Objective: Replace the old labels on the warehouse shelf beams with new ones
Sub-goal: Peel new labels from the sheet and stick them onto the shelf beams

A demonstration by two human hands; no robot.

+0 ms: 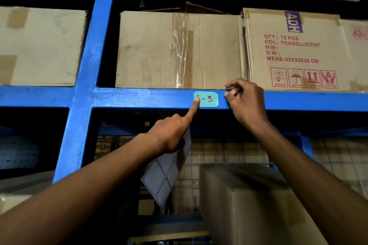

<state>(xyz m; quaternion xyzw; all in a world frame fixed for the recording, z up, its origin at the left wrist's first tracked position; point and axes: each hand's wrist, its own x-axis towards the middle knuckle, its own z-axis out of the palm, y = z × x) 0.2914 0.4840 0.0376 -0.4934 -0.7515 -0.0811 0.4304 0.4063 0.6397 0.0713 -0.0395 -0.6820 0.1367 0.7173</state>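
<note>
A pale green label (208, 99) with red writing ending in "-3" is stuck on the blue shelf beam (139, 97). My left hand (173, 133) presses its index fingertip on the label's left part, while its other fingers hold a sheet of blank labels (165, 175) that hangs below. My right hand (245, 101) is just right of the label, its fingers curled against the beam. Whether it pinches anything cannot be seen.
Cardboard boxes (179, 49) stand on the shelf above the beam, one printed with red text (292, 49). A blue upright post (85, 65) stands at the left. Another cardboard box (249, 205) sits below on the lower level, before a wire mesh.
</note>
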